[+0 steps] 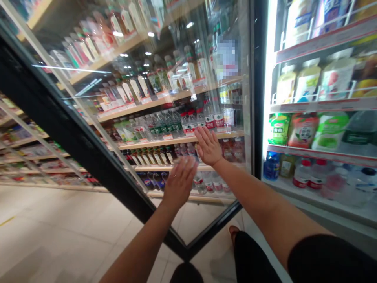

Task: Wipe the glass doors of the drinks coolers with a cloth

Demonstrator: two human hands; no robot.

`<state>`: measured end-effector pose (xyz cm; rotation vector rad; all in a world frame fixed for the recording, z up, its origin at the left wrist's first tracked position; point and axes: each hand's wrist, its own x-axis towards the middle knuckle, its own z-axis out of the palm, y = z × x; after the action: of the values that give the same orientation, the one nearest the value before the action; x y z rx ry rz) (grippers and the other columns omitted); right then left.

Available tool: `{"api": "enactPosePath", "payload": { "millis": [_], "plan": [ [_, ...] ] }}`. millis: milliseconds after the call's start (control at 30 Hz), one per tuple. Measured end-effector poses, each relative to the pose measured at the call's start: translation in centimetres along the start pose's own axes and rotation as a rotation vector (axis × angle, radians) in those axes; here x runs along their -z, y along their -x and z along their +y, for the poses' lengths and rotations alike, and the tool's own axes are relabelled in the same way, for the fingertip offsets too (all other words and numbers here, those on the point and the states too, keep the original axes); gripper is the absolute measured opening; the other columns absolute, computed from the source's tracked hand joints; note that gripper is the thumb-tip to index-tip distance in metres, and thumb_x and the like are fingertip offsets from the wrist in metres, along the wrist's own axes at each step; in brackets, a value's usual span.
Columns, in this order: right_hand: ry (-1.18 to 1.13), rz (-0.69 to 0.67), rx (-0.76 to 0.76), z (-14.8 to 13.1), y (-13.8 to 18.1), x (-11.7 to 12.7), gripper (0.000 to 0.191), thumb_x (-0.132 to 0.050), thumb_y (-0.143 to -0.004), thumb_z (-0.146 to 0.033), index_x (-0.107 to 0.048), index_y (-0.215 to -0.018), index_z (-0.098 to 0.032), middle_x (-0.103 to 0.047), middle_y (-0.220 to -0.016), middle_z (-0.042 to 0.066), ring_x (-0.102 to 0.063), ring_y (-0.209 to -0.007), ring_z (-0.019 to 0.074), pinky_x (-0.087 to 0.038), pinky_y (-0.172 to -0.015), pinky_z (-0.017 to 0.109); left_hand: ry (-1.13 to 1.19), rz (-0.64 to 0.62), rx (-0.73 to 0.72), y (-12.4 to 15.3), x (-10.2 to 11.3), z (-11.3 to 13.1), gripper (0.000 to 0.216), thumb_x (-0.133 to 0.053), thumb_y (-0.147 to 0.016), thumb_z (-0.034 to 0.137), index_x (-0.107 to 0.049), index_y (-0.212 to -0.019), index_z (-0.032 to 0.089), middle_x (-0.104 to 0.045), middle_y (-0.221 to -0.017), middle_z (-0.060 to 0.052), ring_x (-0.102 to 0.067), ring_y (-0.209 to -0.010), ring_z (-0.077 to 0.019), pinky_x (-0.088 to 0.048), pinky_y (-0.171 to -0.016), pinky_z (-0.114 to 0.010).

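A glass cooler door [188,220] with a black frame stands swung open in front of me. My right hand [208,148] is stretched toward the glass, palm forward and fingers extended. Lower and to its left, my left hand [180,181] is also raised at the glass with fingers out, slightly smeared by motion. Neither hand holds anything. Whether each palm presses on the pane is hard to tell. Through or in the glass show shelves of bottles, among them red-capped water bottles [192,120] just above my right hand.
At right the lit cooler holds shelves of drinks, such as a green-labelled bottle [278,129] and blue can-like containers [271,165]. Store shelves [29,151] with packaged goods stand at left. Pale floor tiles [73,228] lie below, and my shoe [233,232] is near the door's lower corner.
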<state>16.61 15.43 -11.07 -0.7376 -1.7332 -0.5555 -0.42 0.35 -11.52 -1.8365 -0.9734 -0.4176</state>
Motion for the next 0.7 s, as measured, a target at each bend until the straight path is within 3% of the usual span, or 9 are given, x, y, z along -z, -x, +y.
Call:
{"api": "enactPosePath", "payload": {
  "millis": [67, 100, 267, 367, 433, 500, 567, 633, 700],
  "plan": [
    [0.001, 0.005, 0.007, 0.0, 0.0, 0.1, 0.057, -0.025, -0.105, -0.038, -0.041, -0.157, -0.020, -0.043, -0.162, 0.009, -0.029, -0.156, 0.0224, -0.017, -0.129, 0.045, 0.075, -0.059, -0.191, 0.6, -1.0, 0.8, 0.052, -0.050, -0.097, 0.014, -0.049, -0.149, 0.019, -0.047, -0.157, -0.006, -0.020, -0.157, -0.0217, -0.022, -0.128, -0.041],
    [0.000, 0.006, 0.010, 0.0, 0.0, 0.2, 0.057, -0.025, -0.105, -0.038, -0.042, -0.157, -0.020, -0.043, -0.161, 0.009, -0.029, -0.156, 0.0223, -0.017, -0.129, 0.045, 0.080, -0.063, -0.214, 0.2, -1.0, 0.5, 0.051, -0.050, -0.097, 0.014, -0.050, -0.148, 0.019, -0.048, -0.157, -0.005, -0.020, -0.156, -0.0210, -0.021, -0.129, -0.040],
    [-0.014, 0.003, 0.017, 0.0, 0.0, 0.3, 0.058, -0.024, -0.106, -0.039, -0.041, -0.157, -0.019, -0.043, -0.162, 0.009, -0.028, -0.156, 0.0220, -0.017, -0.129, 0.045, -0.059, 0.098, 0.153, -5.3, 2.0, -3.8, 0.060, -0.056, -0.097, 0.023, -0.042, -0.155, 0.022, -0.033, -0.165, -0.009, -0.013, -0.158, -0.0286, -0.018, -0.128, -0.051],
    [-0.017, 0.003, 0.008, 0.0, 0.0, 0.3, 0.057, -0.024, -0.106, -0.039, -0.041, -0.157, -0.020, -0.043, -0.162, 0.008, -0.028, -0.156, 0.0215, -0.017, -0.129, 0.045, -0.076, 0.155, 0.292, -6.2, 1.9, -3.3, 0.063, -0.058, -0.096, 0.023, -0.040, -0.156, 0.021, -0.027, -0.167, -0.012, -0.009, -0.158, -0.0330, -0.019, -0.126, -0.056],
    [-0.017, 0.012, 0.010, 0.0, 0.0, 0.3, 0.056, -0.023, -0.106, -0.038, -0.043, -0.156, -0.020, -0.044, -0.161, 0.008, -0.028, -0.156, 0.0209, -0.017, -0.129, 0.044, -0.078, 0.146, 0.169, -4.9, 0.5, -1.5, 0.062, -0.055, -0.096, 0.020, -0.039, -0.156, 0.017, -0.032, -0.165, -0.013, -0.009, -0.158, -0.0308, -0.020, -0.127, -0.054],
    [-0.014, 0.028, 0.019, 0.0, 0.0, 0.3, 0.056, -0.023, -0.106, -0.037, -0.045, -0.155, -0.020, -0.046, -0.160, 0.008, -0.030, -0.155, 0.0204, -0.018, -0.129, 0.043, -0.067, 0.084, -0.063, -3.2, -0.6, -0.2, 0.058, -0.051, -0.097, 0.017, -0.042, -0.154, 0.015, -0.039, -0.162, -0.010, -0.012, -0.158, -0.0258, -0.020, -0.129, -0.046],
    [-0.017, 0.034, 0.019, 0.0, 0.0, 0.4, 0.055, -0.023, -0.106, -0.037, -0.045, -0.155, -0.020, -0.046, -0.160, 0.008, -0.030, -0.155, 0.0205, -0.018, -0.128, 0.042, -0.067, 0.013, -0.153, -2.3, -0.4, -0.5, 0.055, -0.048, -0.098, 0.017, -0.045, -0.152, 0.015, -0.042, -0.160, -0.006, -0.016, -0.157, -0.0235, -0.019, -0.130, -0.042],
    [-0.023, 0.032, 0.010, -0.1, 0.1, 0.4, 0.056, -0.024, -0.106, -0.038, -0.043, -0.156, -0.021, -0.045, -0.161, 0.008, -0.030, -0.155, 0.0212, -0.018, -0.128, 0.043, -0.113, 0.004, -0.042, -2.7, 1.4, -2.4, 0.055, -0.049, -0.099, 0.022, -0.043, -0.153, 0.015, -0.039, -0.162, -0.007, -0.018, -0.157, -0.0252, -0.019, -0.130, -0.045],
    [-0.024, 0.038, 0.007, -0.1, 0.1, 0.5, 0.056, -0.025, -0.106, -0.037, -0.042, -0.156, -0.021, -0.044, -0.161, 0.008, -0.030, -0.155, 0.0214, -0.017, -0.128, 0.043, -0.182, 0.055, 0.166, -3.6, 3.7, -4.7, 0.061, -0.050, -0.099, 0.026, -0.036, -0.157, 0.013, -0.031, -0.166, -0.009, -0.016, -0.157, -0.0284, -0.019, -0.130, -0.049]
  ]
}}
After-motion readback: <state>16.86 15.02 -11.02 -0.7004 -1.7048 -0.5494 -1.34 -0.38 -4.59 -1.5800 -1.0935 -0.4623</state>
